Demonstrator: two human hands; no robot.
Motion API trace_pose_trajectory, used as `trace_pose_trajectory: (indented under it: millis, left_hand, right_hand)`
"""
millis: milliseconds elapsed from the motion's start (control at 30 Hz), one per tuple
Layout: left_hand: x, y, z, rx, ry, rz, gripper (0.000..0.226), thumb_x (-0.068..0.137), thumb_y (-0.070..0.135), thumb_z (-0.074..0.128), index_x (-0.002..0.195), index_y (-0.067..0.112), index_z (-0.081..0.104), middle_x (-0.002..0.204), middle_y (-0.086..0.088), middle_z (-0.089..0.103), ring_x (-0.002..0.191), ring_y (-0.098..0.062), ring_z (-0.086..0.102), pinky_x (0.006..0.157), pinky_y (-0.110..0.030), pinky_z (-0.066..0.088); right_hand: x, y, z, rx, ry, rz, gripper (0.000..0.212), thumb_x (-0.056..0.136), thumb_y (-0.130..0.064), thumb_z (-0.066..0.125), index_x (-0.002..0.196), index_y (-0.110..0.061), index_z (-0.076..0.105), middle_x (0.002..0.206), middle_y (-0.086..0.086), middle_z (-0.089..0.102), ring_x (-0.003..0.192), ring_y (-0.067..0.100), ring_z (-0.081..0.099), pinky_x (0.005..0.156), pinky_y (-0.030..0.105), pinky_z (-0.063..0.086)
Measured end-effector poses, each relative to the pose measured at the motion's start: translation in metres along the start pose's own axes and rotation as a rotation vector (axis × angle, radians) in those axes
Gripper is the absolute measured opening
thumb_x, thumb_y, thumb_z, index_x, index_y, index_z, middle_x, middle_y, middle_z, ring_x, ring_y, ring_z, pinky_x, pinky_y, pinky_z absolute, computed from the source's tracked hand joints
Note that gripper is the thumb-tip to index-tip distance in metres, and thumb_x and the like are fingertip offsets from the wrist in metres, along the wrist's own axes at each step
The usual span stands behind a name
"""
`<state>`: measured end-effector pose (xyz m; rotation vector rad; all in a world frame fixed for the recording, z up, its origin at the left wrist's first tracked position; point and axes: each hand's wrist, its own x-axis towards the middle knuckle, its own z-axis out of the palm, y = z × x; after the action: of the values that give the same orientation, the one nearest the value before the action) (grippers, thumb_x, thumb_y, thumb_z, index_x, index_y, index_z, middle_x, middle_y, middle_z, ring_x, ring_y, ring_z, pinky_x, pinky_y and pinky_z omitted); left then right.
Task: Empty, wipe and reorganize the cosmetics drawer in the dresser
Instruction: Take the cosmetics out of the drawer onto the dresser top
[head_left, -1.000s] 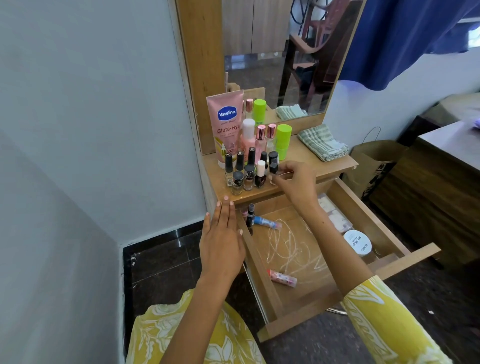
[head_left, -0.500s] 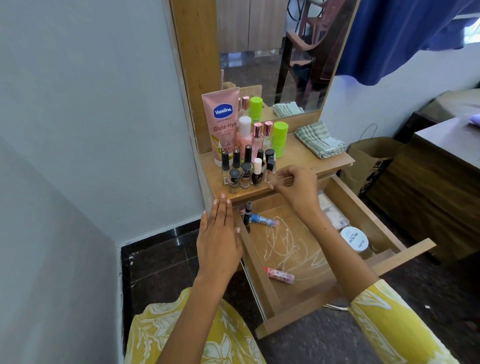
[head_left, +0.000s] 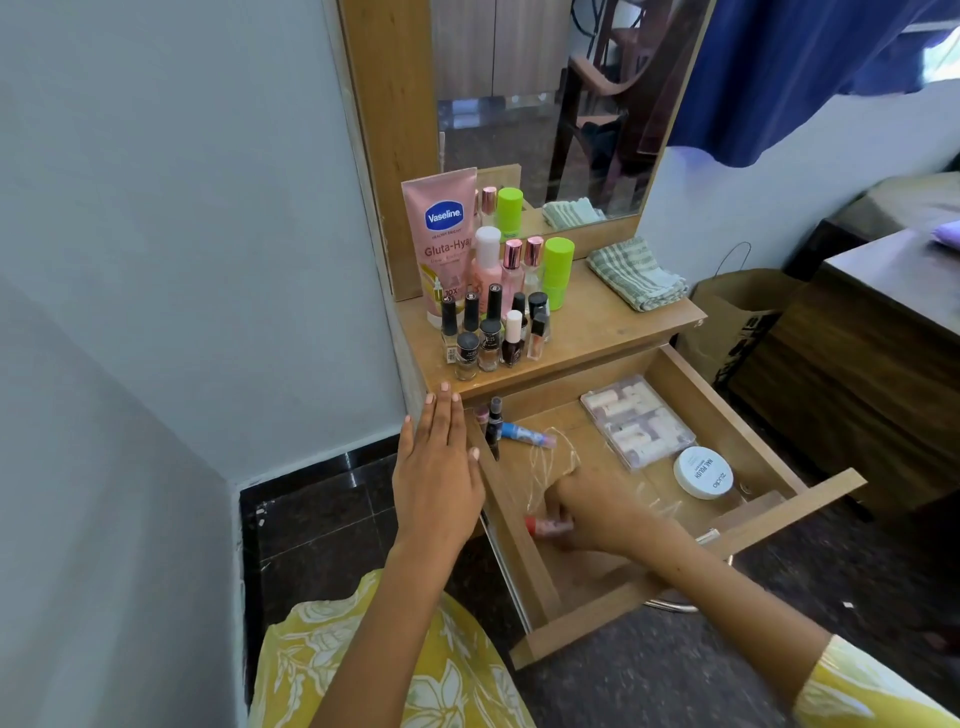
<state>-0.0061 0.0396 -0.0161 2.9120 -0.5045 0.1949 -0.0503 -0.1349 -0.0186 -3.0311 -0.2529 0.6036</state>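
Fingers (head_left: 558, 514) of right hand (head_left: 592, 512) curled onto small red-capped pink tube (head_left: 548, 525); left hand (head_left: 436, 467) flat, fingers together; lift straight clear of wooden drawer's (head_left: 524, 540) wall

A: Left hand (head_left: 438, 488)?
B: I have it flat, palm down, fingers straight and together, forearm reaching forward; it holds nothing.
A: Right hand (head_left: 592, 512)?
B: Lowered, arm angled in from the right, fingers curled; I can't see the fingertips clearly enough to confirm a grip.
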Motion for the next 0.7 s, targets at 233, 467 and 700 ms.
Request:
trace_pose_trajectory:
  millis: [233,467,700]
  left_hand:
    - [0.0,0.0,0.002,0.001,0.008,-0.006,0.06,0.102,0.035,0.022,0.149,0.014,-0.007,0.157,-0.003,-0.014,0.144,-0.017,-0.011,0.112,-0.034,-0.011]
    - [0.0,0.0,0.002,-0.009,0.016,-0.007,0.06,0.102,0.035,0.023,0.148,0.014,-0.008,0.157,-0.003,-0.013,0.145,-0.016,-0.011,0.111,-0.034,-0.012]
    - [0.0,-0.001,0.001,-0.03,0.03,0.007,0.059,0.101,0.033,0.025,0.15,0.013,-0.003,0.158,-0.002,-0.01,0.145,-0.016,-0.009,0.112,-0.033,-0.012]
  right_hand:
    - [0.002,0.039,-0.071,0.626,0.566,0.194,0.019,0.076,-0.028,0.076,0.07,-0.015,0.064,0.062,-0.002,0.06,0.056,0.011,0.052,0.048,0.017,0.036]
    - [0.037,0.044,-0.096,0.871,0.851,0.22,0.011,0.074,-0.005,0.071,0.072,0.003,0.063,0.079,0.025,0.067,0.066,0.015,0.053,0.065,0.029,0.046]
    - [0.059,0.044,-0.095,0.711,0.892,0.193,0.004,0.075,-0.009,0.067,0.075,-0.005,0.065,0.075,0.012,0.066,0.072,0.024,0.062,0.069,0.033,0.043]
